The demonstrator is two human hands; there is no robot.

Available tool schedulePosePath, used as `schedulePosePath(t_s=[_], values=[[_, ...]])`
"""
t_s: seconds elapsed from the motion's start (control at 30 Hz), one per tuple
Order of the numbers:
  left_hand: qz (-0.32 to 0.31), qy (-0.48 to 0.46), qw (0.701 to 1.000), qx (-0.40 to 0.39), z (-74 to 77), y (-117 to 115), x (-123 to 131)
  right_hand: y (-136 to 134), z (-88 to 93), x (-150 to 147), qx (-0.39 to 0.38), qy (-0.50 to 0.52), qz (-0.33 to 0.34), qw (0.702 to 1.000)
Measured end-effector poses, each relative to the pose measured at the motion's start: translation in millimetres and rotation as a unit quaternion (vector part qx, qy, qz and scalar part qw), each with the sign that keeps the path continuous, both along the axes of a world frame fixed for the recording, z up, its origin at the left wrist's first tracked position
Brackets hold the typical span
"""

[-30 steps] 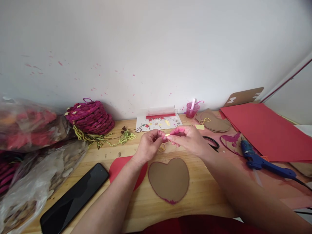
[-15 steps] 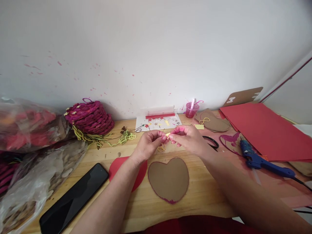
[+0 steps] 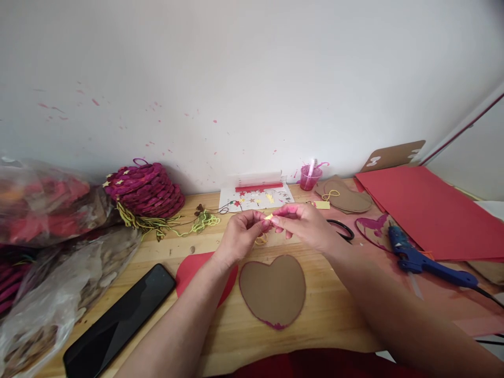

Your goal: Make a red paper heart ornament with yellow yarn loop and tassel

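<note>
My left hand and my right hand meet above the wooden table, fingertips pinched together on a tiny yellow piece. A loop of yellow thread hangs just below the fingers. In front of both hands lies a brown cardboard heart with a magenta edge. A red heart lies partly under my left forearm.
A black phone lies at the front left beside plastic bags of craft pieces. A stack of magenta woven hearts, a star sticker sheet, a pink cup, scissors, a blue glue gun and red paper surround the hands.
Both hands stay pinched together on the yellow piece; they have shifted only very slightly, with small finger movements.
</note>
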State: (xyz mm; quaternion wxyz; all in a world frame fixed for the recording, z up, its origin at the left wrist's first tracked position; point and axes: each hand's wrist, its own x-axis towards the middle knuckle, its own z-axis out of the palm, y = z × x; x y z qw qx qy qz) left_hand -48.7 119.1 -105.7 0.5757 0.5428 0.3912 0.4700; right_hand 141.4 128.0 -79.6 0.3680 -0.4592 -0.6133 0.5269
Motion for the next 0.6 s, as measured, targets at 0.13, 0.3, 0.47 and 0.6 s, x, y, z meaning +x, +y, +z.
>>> schedulePosePath(t_s=[0.13, 0.3, 0.47, 0.6], values=[[-0.039, 0.000, 0.999, 0.000, -0.3, 1.1, -3.8, -0.1, 7.7, 5.3, -0.073, 0.050, 0.028, 0.996], [-0.068, -0.001, 0.998, -0.018, 0.9, 2.5, -7.9, -2.5, 11.1, 6.7, -0.098, 0.052, 0.051, 0.992], [-0.087, -0.016, 0.996, -0.027, 4.7, 1.7, -8.0, -0.5, 7.7, 6.6, -0.106, 0.059, 0.077, 0.990], [-0.046, 0.015, 0.999, -0.014, 4.6, -0.1, -5.2, -3.3, 4.9, 0.4, 0.017, -0.051, -0.008, 0.999]])
